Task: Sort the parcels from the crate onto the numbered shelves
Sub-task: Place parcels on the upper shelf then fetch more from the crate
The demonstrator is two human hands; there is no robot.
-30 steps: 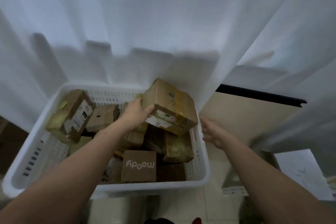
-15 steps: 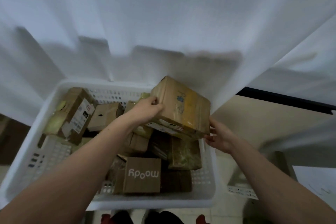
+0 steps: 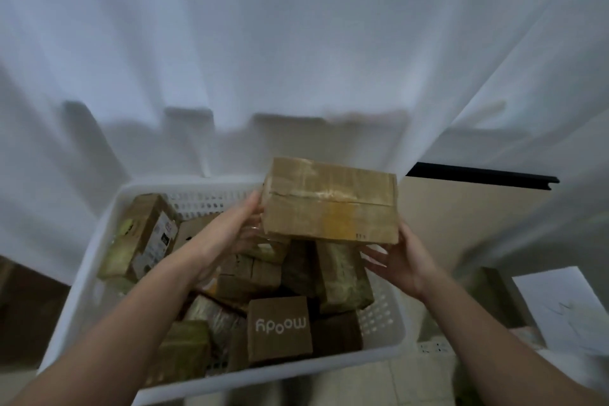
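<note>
Left hand [image 3: 235, 232] flat against parcel [image 3: 329, 208], right hand [image 3: 397, 257] splayed beneath; crate [image 3: 89, 273] below

Lighting: dim, cool blue-grey cast, soft and diffuse. Brightest area: upper folds of the white fabric curtain [image 3: 296, 26], with grey shadow bands along its lower folds. Interior of the white perforated plastic crate [image 3: 184, 182]: murky. Taped brown cardboard parcel [image 3: 329, 204]: faint sheen on top. Focus: soft, smeared throughout. Edges: wide-angle stretch toward the lower corners.
</note>
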